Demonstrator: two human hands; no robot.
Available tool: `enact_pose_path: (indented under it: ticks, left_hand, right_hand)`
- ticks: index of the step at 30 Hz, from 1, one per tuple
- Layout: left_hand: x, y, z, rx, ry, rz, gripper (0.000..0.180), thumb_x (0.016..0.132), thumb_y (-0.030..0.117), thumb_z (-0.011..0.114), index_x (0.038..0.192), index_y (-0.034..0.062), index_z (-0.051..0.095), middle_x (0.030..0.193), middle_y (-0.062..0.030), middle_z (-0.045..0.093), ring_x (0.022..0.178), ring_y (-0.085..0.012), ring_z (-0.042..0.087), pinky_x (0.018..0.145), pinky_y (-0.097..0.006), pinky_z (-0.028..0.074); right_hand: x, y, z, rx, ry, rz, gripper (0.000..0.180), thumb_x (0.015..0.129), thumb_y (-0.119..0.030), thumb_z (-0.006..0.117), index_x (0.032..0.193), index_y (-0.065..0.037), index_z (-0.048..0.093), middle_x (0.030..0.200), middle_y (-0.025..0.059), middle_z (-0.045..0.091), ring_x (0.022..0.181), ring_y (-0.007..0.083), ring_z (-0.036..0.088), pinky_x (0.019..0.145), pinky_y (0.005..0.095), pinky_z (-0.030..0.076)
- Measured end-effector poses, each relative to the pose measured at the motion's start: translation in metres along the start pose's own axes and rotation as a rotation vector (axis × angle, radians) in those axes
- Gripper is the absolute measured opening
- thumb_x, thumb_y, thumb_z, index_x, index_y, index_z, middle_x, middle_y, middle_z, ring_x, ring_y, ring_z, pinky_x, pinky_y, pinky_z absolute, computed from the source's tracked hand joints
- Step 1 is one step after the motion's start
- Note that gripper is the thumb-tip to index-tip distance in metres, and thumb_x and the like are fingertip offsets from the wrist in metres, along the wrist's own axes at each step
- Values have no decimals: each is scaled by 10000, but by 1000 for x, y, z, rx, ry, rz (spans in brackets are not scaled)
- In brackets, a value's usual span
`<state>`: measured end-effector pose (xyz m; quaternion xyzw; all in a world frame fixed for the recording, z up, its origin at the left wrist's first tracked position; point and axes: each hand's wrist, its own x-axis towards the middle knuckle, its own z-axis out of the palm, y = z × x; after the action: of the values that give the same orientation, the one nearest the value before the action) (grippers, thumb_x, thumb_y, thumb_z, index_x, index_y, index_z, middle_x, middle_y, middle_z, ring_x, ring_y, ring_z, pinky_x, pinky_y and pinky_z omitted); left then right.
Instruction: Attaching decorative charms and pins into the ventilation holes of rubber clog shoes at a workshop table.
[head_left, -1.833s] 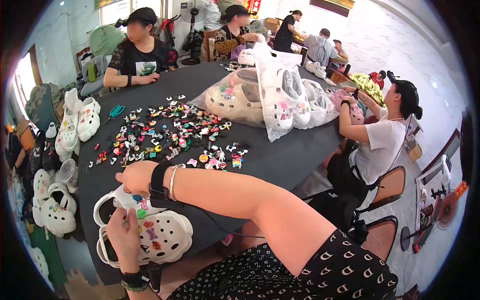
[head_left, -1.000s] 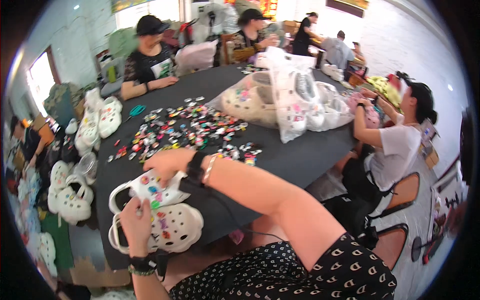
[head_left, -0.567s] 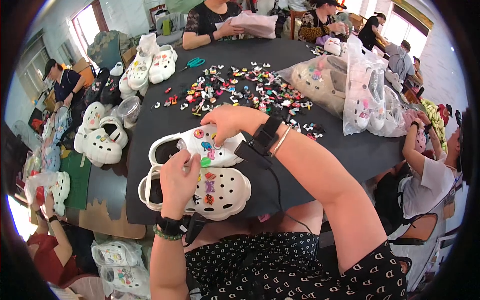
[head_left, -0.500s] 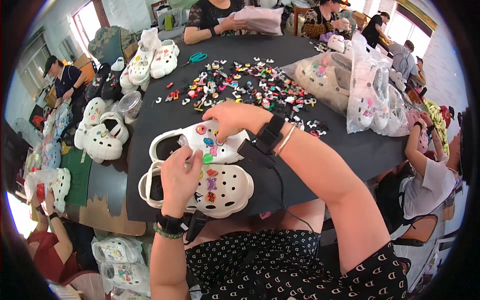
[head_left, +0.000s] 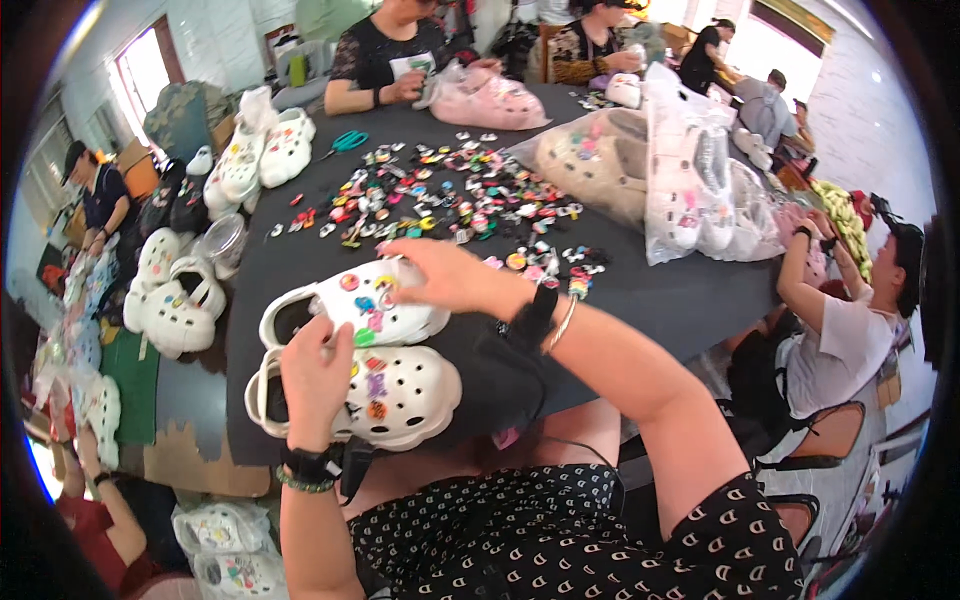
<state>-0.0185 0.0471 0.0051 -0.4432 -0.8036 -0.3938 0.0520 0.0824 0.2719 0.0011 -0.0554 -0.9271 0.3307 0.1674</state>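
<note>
Two white clogs with colourful charms lie side by side at the table's near edge, heel straps toward the left. On the far clog, my right hand has its fingers over the outer side and its thumb beside the charms. My left hand reaches across the near clog, its curled fingers and thumb at the far clog's edge by the foot opening. That hand covers part of both openings. Whether a small charm is between any fingers, I cannot tell. Loose charms are spread beyond the clogs.
Teal-handled scissors lie at the far left of the dark table. Bagged clogs stand at the right. More white clogs and a round clear tub are at the left. Other people work around the table.
My view has shifted, so the table sits further left and lower. Both hands stay at the far clog. Across the table, a person has lowered a bag of pink clogs onto the tabletop.
</note>
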Motion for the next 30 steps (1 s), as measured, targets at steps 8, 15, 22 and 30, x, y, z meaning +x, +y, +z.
enact_pose_path:
  ticks: [8, 15, 22, 30]
  left_hand:
    - [0, -2, 2, -48, 18, 40, 319, 887, 176, 660, 757, -29, 454, 655, -174, 453, 595, -329, 432, 575, -416, 368]
    - [0, -2, 4, -47, 54, 48, 329, 883, 168, 660, 744, -28, 436, 646, -180, 445, 581, -345, 432, 562, -422, 355]
    - [0, 3, 2, -53, 51, 21, 323, 879, 158, 662, 745, -28, 435, 648, -175, 436, 582, -334, 406, 564, -407, 352]
    - [1, -1, 5, -78, 66, 40, 318, 873, 154, 671, 744, -32, 447, 649, -175, 445, 580, -327, 408, 565, -399, 356]
  right_hand:
    - [-65, 79, -48, -233, 69, 28, 280, 816, -162, 688, 1055, -24, 645, 1072, 175, 638, 1047, 365, 594, 956, 430, 468]
    - [-73, 151, -98, -697, 237, 365, 453, 856, -70, 619, 1297, -35, 522, 1385, 190, 472, 1223, 403, 508, 1023, 473, 442]
    - [-88, 172, -86, -846, 102, 393, 412, 795, 23, 603, 1201, -50, 591, 1225, 166, 557, 1068, 375, 586, 907, 448, 515]
    - [-136, 143, -105, -648, 76, 347, 156, 826, -157, 681, 936, -47, 659, 902, 150, 633, 959, 341, 602, 850, 425, 495]
